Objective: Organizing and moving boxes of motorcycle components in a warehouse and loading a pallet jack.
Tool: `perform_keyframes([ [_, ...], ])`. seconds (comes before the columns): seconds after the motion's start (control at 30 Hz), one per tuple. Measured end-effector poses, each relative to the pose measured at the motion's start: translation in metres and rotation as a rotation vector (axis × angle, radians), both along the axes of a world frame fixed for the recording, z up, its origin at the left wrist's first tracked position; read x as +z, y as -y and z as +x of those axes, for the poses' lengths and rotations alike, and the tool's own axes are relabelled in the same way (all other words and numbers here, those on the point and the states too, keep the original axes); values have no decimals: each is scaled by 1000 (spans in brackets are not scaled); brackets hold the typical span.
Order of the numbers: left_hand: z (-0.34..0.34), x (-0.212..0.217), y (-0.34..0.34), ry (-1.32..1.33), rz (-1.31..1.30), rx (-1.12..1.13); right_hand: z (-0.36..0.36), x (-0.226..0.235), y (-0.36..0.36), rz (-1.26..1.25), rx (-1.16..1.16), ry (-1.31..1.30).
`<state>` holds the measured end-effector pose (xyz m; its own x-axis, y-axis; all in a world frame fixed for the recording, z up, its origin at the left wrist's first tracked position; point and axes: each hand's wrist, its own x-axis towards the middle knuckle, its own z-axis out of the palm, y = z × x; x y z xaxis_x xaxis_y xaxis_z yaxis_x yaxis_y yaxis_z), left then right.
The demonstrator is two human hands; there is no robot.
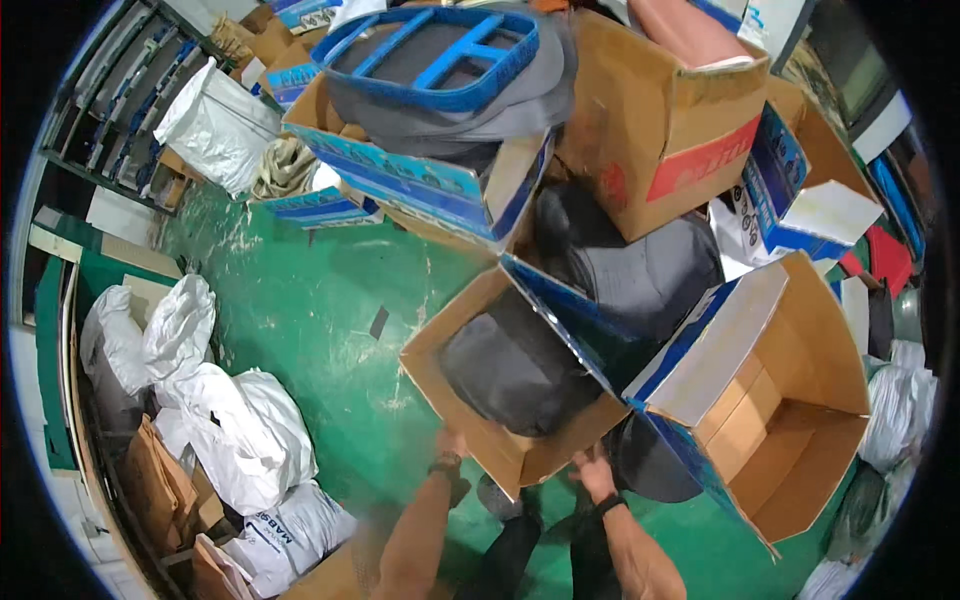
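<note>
Brown carton (462, 428); dark grey pieces (515, 365); blue frame (455, 58); green floor (340, 270).

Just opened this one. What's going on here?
The person's left hand is at the near left side of an open cardboard box, and the right hand at its near right side; how firmly they grip it is hard to tell. Dark curved pieces lie inside. A second open box is to the right. Farther back, a blue frame rests on grey sheets.
</note>
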<state>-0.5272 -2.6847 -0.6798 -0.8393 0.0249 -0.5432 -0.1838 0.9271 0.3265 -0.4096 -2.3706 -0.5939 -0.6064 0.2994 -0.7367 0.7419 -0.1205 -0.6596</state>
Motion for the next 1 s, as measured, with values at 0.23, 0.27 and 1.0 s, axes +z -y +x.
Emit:
perform_keyframes([
  [0.23,108,50,35,219,392,-186,119,92,6,342,915,206],
  [0.27,129,66,14,588,721,359,157,95,-19,360,919,157],
  [1.0,311,352,148,922,1072,1086,328,314,-95,290,704,296],
])
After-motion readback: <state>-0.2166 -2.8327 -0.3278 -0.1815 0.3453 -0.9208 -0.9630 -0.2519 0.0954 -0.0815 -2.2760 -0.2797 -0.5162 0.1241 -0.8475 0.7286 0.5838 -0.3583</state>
